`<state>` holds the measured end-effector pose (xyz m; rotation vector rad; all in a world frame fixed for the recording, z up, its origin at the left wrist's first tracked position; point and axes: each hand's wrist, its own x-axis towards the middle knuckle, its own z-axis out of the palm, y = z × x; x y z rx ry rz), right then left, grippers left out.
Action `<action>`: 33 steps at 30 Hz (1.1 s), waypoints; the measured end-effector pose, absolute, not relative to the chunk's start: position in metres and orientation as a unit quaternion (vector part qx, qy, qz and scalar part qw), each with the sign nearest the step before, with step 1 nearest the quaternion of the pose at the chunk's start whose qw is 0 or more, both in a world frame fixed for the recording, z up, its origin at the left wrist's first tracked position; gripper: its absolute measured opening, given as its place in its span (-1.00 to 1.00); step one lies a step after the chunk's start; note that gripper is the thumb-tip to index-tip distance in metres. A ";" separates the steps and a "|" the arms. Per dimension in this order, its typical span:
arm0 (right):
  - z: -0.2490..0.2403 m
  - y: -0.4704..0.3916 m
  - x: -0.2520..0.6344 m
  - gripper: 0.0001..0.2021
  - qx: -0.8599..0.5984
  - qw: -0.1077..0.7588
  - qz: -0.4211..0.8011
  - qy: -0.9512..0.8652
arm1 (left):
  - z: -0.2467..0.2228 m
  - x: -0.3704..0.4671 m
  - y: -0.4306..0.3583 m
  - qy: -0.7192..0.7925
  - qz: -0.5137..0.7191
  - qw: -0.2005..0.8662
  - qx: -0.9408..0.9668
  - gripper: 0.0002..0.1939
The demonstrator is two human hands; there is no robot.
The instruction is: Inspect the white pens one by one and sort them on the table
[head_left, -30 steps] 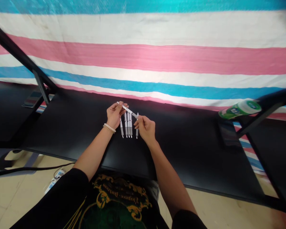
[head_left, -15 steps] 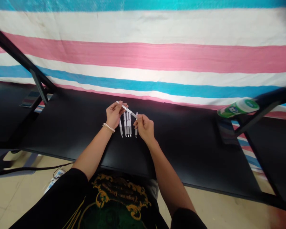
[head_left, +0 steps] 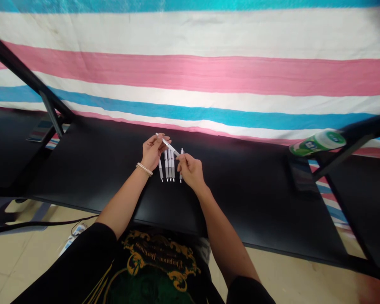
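A white pen (head_left: 170,146) is held slanted between both hands, above the black table. My left hand (head_left: 152,151), with a beaded bracelet at its wrist, pinches the pen's upper left end. The lower right end is in the closed fingers of my right hand (head_left: 191,169). Several white pens with grey grips (head_left: 170,166) lie side by side under and between the hands, their tips toward me. One more pen (head_left: 181,175) lies a little apart on the right, partly covered by my right hand.
The black table (head_left: 256,198) meets a striped cloth (head_left: 209,74) at its far edge. A green and white canister (head_left: 317,142) stands at the right by a black metal frame. At the left, a dark flat object (head_left: 39,130) lies near another frame bar.
My right hand has shifted slightly to the left along with the held pen. The left hand has moved very little, and the pens on the table lie as before.
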<state>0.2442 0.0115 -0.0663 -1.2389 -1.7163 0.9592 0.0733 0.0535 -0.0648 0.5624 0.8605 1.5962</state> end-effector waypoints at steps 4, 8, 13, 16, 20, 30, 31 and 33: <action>-0.058 0.009 0.243 -0.54 -0.484 0.399 0.401 -0.667 | -0.060 0.073 0.052 0.330 0.671 0.616 0.249 -0.68; -0.053 0.007 0.241 -0.53 -0.465 0.372 0.413 -0.689 | -0.048 0.076 0.048 0.293 0.656 0.666 0.204 -0.78; -0.057 0.006 0.239 -0.53 -0.445 0.329 0.386 -0.738 | -0.046 0.062 0.045 0.261 0.657 0.700 0.098 -0.53; -0.060 0.008 0.240 -0.58 -0.472 0.359 0.345 -0.727 | -0.052 0.047 0.048 0.244 0.689 0.679 0.067 -0.52; -0.061 0.010 0.242 -0.60 -0.501 0.407 0.314 -0.696 | -0.054 0.040 0.052 0.257 0.677 0.684 0.086 -0.58; -0.061 0.009 0.239 -0.72 -0.495 0.445 0.322 -0.674 | -0.053 0.049 0.051 0.239 0.643 0.721 0.098 -0.57; -0.061 0.008 0.237 -0.74 -0.490 0.449 0.324 -0.673 | -0.051 0.051 0.050 0.232 0.641 0.724 0.104 -0.54; -0.062 0.005 0.233 -0.64 -0.476 0.454 0.325 -0.679 | -0.046 0.058 0.046 0.218 0.634 0.732 0.120 -0.47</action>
